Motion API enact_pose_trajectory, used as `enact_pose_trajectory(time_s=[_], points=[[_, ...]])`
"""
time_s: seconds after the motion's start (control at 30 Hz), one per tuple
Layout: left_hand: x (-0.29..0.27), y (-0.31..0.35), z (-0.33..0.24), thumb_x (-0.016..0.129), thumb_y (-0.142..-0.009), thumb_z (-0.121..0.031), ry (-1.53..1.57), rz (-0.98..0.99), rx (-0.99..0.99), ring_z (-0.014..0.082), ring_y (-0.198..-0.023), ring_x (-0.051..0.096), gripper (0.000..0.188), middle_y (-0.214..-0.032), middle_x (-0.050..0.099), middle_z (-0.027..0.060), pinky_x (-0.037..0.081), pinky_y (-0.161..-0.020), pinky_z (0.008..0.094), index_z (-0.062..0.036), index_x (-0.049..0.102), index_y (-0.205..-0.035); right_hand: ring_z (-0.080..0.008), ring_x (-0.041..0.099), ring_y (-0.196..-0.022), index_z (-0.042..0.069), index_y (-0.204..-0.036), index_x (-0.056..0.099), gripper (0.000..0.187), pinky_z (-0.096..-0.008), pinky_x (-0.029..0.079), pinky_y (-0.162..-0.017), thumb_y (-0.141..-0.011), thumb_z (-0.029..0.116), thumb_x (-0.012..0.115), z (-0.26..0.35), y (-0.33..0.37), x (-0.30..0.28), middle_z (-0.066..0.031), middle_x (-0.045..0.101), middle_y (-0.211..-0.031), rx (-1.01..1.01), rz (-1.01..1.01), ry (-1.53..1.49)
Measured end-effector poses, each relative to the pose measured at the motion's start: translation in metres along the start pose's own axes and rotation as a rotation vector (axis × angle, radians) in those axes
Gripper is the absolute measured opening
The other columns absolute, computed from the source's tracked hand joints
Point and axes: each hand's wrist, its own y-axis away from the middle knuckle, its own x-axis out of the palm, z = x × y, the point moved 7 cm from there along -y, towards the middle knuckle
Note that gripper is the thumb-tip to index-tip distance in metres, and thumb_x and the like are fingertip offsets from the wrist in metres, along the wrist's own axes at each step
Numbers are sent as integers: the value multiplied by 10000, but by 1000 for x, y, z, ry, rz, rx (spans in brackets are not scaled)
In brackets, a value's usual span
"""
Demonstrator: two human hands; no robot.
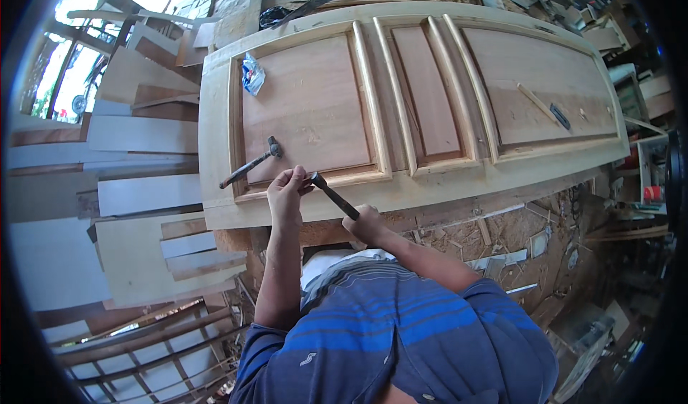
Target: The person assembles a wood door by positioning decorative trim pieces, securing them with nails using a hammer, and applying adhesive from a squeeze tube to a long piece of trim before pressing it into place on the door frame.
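A pale wooden panelled door (430, 183) lies flat before me, with raised mouldings around its recessed panels. In my right hand (364, 225) is the dark handle of a hammer (335, 198), its head pointing up and left toward my other hand. My left hand (288, 186) is closed in a pinch over the door's near left edge, beside the hammer head. Whatever sits between those fingertips is too small to make out. A second hammer (252, 163) rests across the near left moulding, its head on the left panel.
A small blue and white plastic packet (252, 74) lies on the left panel. On the right panel are a wooden stick (537, 103) and a dark tool (560, 117). Boards (147, 132) are stacked at the left. Wood scraps and shavings (494, 225) litter the floor.
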Motion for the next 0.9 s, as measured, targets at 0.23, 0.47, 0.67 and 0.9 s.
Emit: enact_pose_trajectory(time_s=[0.23, 0.47, 0.67, 0.9], points=[[-45, -10, 7, 749, -1087, -210, 185, -84, 46, 130, -841, 707, 170, -958, 732, 31, 651, -836, 330, -41, 734, -1085, -465, 763, -806, -26, -783, 724, 502, -543, 579, -775, -943, 449, 739, 30, -26, -1, -295, 716, -754, 41, 121, 11], [-131, 1, 44, 741, -1079, -134, 220, -188, 59, 153, -859, 726, 119, -973, 720, 48, 665, -837, 345, -36, 703, -1136, -523, 763, -976, -45, -1135, 725, 577, -595, 601, -885, -1009, 518, 723, 58, -140, -9, -309, 775, -954, 82, -214, 214], [-169, 12, 49, 734, -1064, -82, 278, -172, -38, 181, -930, 753, 253, -1058, 745, 84, 656, -935, 372, 29, 712, -1290, -450, 721, -1108, 0, -1306, 689, 442, -525, 600, -923, -1013, 327, 744, 102, -204, 8, -285, 748, -1181, -246, -630, 552], [-232, 9, 57, 759, -1053, -84, 188, -133, -77, 155, -956, 753, 232, -1072, 768, 72, 631, -944, 327, 30, 747, -1255, -439, 751, -1026, 55, -1292, 714, 442, -530, 587, -928, -1048, 422, 688, 183, -201, 171, -243, 778, -1076, -248, -4, 289]])
